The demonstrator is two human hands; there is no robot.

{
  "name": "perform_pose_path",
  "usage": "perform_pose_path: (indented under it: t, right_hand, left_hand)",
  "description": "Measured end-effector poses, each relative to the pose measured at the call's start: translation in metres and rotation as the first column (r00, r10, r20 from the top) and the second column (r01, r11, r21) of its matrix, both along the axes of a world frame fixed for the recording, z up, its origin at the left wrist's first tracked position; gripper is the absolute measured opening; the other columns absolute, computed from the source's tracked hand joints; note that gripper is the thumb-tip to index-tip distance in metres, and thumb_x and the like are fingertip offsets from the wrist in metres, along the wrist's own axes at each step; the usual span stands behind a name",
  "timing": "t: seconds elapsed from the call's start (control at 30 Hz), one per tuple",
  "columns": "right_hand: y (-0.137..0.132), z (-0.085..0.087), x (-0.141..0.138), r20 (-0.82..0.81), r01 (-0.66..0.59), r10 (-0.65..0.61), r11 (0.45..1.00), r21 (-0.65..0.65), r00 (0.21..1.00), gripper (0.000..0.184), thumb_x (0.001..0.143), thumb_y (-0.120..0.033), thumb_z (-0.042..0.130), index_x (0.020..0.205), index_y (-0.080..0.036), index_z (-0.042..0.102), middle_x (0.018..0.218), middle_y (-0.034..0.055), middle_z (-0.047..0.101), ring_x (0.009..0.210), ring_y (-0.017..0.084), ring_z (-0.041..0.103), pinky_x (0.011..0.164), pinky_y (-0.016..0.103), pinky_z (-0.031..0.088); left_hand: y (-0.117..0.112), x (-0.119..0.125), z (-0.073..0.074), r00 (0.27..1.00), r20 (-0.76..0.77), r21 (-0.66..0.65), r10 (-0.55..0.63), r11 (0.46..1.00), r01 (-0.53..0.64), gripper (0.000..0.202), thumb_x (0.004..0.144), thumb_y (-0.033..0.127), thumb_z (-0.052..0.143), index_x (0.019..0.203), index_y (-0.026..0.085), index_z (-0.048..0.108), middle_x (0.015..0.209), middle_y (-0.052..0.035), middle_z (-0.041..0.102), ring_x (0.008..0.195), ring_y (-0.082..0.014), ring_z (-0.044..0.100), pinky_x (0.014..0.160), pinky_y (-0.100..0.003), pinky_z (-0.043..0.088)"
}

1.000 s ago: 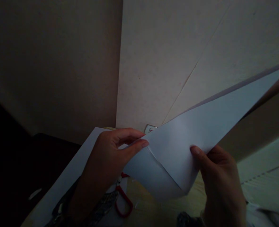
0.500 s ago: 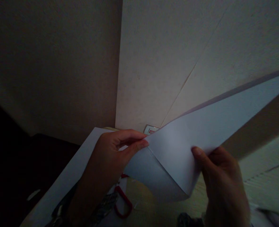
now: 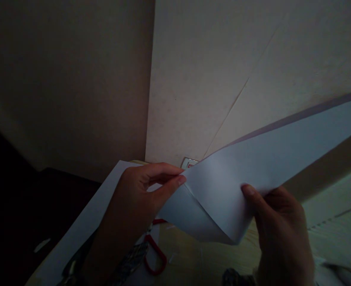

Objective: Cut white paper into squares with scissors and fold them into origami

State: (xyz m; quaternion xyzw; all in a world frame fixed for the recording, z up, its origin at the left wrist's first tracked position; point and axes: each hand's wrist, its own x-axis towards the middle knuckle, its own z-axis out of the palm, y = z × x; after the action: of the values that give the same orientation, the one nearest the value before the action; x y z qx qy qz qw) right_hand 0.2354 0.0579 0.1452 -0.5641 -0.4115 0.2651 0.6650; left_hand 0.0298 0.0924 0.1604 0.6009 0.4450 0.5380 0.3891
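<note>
A long white sheet of paper [image 3: 270, 155] is held up between both hands, with a seam or fold running slantwise across it. My left hand [image 3: 151, 190] pinches its upper edge near that seam, thumb against forefinger. My right hand [image 3: 279, 226] grips the lower edge, thumb on the front face and the other fingers mostly hidden behind. From there the sheet stretches off to the right border. Below my left hand, red-handled scissors [image 3: 156, 254] lie partly hidden by the wrist and sleeve.
More white paper [image 3: 89, 214] lies along the left side of the wooden table [image 3: 184, 262]. A pale wall [image 3: 190, 79] rises behind, with a small switch or socket plate [image 3: 189, 163] low on it. Small white scraps [image 3: 172, 258] lie beside the scissors.
The right part of the held paper has dipped slightly, and its lower folded corner has risen a little. Both hands keep their hold almost in place.
</note>
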Motion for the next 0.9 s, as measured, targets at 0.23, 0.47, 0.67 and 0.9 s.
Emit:
perform_pose_path:
  t: [0.23,0.47,0.67,0.9]
  right_hand:
    - [0.0006,0.001,-0.0012,0.026,0.038,-0.038,0.999,0.007,0.999,0.029,0.069,-0.036,0.079,0.094,-0.022,0.074,0.086,0.0045,0.076,0.078,0.021,0.068,0.065,0.028,0.051]
    - [-0.0009,0.0024,-0.0029,0.055,0.056,-0.056,0.998,-0.006,0.997,0.03,0.07,-0.037,0.077,0.096,-0.021,0.074,0.085,0.0044,0.077,0.073,0.019,0.066,0.061,0.026,0.049]
    - [0.0008,0.0021,-0.0005,0.033,0.079,-0.079,0.997,-0.006,0.996,0.033,0.068,-0.038,0.079,0.095,-0.02,0.074,0.086,0.0052,0.077,0.075,0.021,0.066,0.062,0.028,0.05]
    - [-0.0007,0.0015,-0.0025,0.018,0.097,-0.097,0.995,0.002,0.995,0.034,0.069,-0.035,0.077,0.099,-0.019,0.074,0.087,0.0056,0.076,0.076,0.021,0.066,0.064,0.029,0.05]
  left_hand:
    - [-0.0002,0.0,-0.0001,0.998,-0.046,0.057,0.032,0.998,-0.029,0.007,0.072,0.023,0.07,0.071,0.025,0.077,0.073,0.0044,0.077,0.066,-0.0132,0.071,0.06,-0.016,0.053]
    - [-0.0022,-0.0004,-0.0007,0.997,-0.07,0.071,0.045,0.997,-0.04,0.008,0.074,0.024,0.069,0.073,0.026,0.077,0.075,0.0036,0.078,0.069,-0.0152,0.072,0.062,-0.019,0.055]
    - [-0.0011,-0.0001,-0.0025,0.997,-0.076,0.088,0.015,0.996,-0.008,0.01,0.076,0.023,0.068,0.075,0.027,0.077,0.076,0.0049,0.078,0.069,-0.0125,0.07,0.062,-0.017,0.052]
    - [-0.0036,0.0008,0.0024,0.998,-0.066,0.061,0.024,0.998,-0.02,0.01,0.075,0.022,0.068,0.069,0.026,0.075,0.072,0.0069,0.076,0.066,-0.0108,0.068,0.06,-0.014,0.05]
